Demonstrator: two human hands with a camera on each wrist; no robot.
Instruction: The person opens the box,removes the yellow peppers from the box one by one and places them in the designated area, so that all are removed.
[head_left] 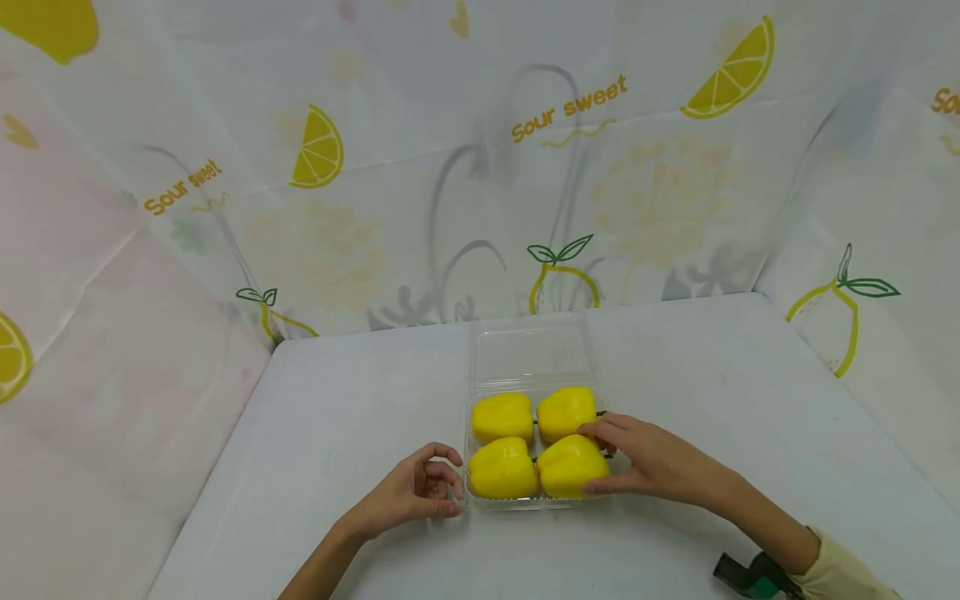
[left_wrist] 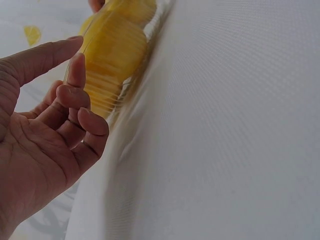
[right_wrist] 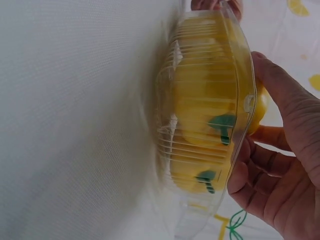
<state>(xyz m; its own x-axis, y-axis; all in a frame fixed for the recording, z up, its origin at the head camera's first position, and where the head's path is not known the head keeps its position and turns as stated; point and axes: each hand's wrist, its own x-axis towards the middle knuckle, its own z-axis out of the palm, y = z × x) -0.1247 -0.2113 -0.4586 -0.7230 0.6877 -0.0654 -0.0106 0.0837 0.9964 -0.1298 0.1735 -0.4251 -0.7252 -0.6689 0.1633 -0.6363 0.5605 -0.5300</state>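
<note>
In the head view, several glossy yellow bell peppers sit in two rows inside a clear plastic clamshell box (head_left: 498,505). Its lid (head_left: 532,350) lies folded open at the back. My right hand (head_left: 645,458) holds the near right bell pepper (head_left: 570,467), thumb on its near side and fingers at its far side. Dark green stems (right_wrist: 222,125) show through the ribbed wall in the right wrist view. Beside the box's left wall is my left hand (head_left: 420,487), its fingers bent loosely and apart. The left wrist view has its fingertips (left_wrist: 76,42) right at the rim.
A white cloth covers the table (head_left: 360,400), and lemon-printed sheets (head_left: 420,167) stand around its back and sides. A black and green wrist device (head_left: 757,575) is by my right sleeve at the lower right.
</note>
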